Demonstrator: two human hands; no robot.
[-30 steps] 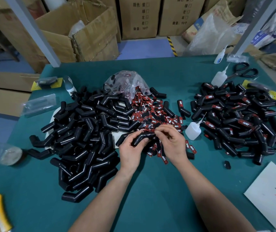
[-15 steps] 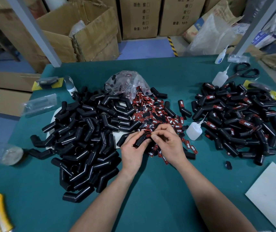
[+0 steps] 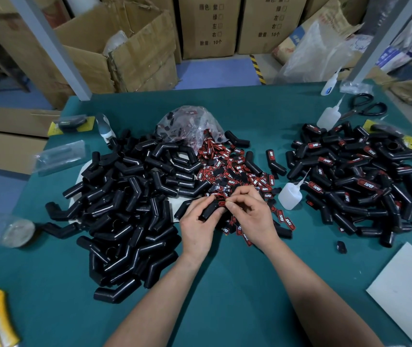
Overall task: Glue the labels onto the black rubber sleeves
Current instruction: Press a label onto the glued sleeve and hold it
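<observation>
Fingers [image 3: 201,205] of L hand [image 3: 195,229] grip 1 sleeve [image 3: 211,212]; R hand [image 3: 252,216] pinches 1 label [image 3: 222,203] on it; 3 glue bottles [image 3: 290,196]

1. We see through a single wide-angle camera worn on the person's head.
2. We face forward and steeply down onto the green table [image 3: 225,309], near enough that both forearms enter from the bottom edge.
3. We find the left hand [image 3: 196,229] and right hand [image 3: 252,216] just below centre, with cardboard boxes [image 3: 207,26] along the top.
</observation>
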